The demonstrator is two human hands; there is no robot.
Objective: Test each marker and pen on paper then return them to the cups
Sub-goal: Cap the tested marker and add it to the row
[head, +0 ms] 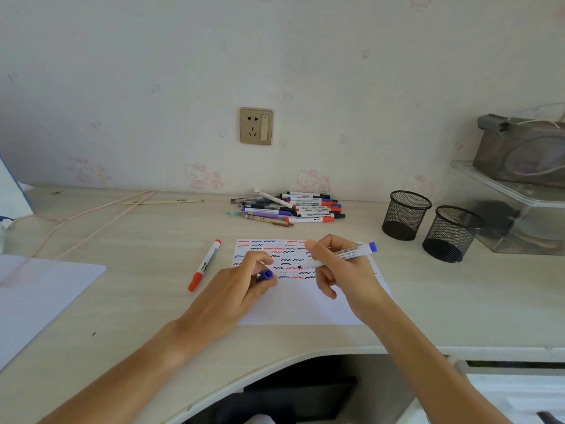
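My right hand (336, 267) grips an uncapped blue whiteboard marker (351, 251), its tip pointing left just above the white paper (305, 307). The sheet carries rows of red, blue and black squiggles. Between the curled fingers of my left hand (241, 280), which rests on the paper's left edge, sits the marker's blue cap (264, 275). A red capped marker (204, 264) lies on the desk left of the sheet. A pile of markers and pens (290, 208) lies behind the paper by the wall. Two black mesh cups (406, 215) (452, 234) stand at the right with no pens visible in them.
A larger white sheet (46, 295) lies at the left desk edge. A pink cord (91, 221) and a ruler (160, 202) lie at the back left. A clear plastic shelf (519, 209) with a grey box stands at the far right. The desk's curved front edge (275, 359) is close.
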